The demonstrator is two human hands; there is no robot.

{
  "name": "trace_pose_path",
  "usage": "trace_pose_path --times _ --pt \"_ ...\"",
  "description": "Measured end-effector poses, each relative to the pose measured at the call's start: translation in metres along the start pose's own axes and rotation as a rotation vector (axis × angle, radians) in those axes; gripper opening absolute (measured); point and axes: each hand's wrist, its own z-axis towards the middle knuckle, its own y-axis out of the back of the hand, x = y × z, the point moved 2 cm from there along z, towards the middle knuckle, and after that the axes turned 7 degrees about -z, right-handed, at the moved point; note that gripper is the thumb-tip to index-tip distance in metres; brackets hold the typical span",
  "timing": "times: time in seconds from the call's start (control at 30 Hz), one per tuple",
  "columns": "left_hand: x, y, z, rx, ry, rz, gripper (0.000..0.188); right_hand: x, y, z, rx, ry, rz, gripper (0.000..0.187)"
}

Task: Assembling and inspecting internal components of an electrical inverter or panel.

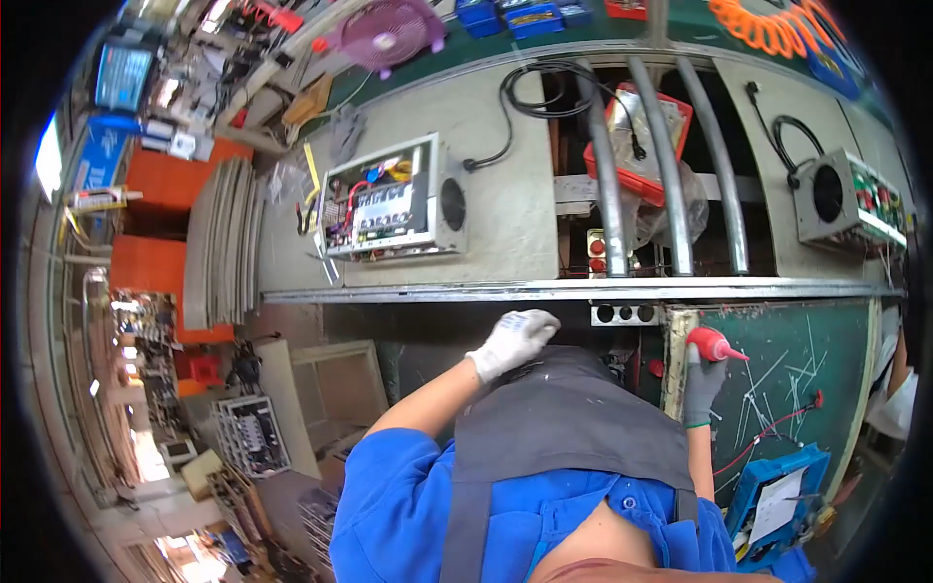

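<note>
My right hand [702,389], in a grey glove, is closed around a red squeeze bottle [712,342]. The bottle's thin nozzle points right, over a green worktop [777,335] strewn with several thin metal rods [750,413]. In front of my dark apron is my left hand [513,345], wearing a white glove. Its fingers are curled in and nothing shows in them, though their undersides are hidden. Beyond it on the bench stands an open-sided metal unit [384,204] with a fan, wires and circuit boards inside.
A metal rail [466,291] edges the bench. Three metal tubes [671,165] span a gap above a red crate [677,126]. A second fan unit [844,199] and black cables [510,102] lie on the bench. At lower right is a blue bin [753,476]; grey panels [222,243] stand left.
</note>
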Motion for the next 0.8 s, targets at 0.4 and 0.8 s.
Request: trace_pose_path --times 0.4,0.8 --pt "0.094 0.155 -0.112 -0.309 0.459 -1.255 0.051 0.176 -0.371 -0.192 0.901 0.581 -0.508 0.072" --pt "0.138 0.245 -0.105 -0.342 0.101 -0.966 0.059 0.258 -0.448 -0.137 0.769 0.002 0.079 0.054"
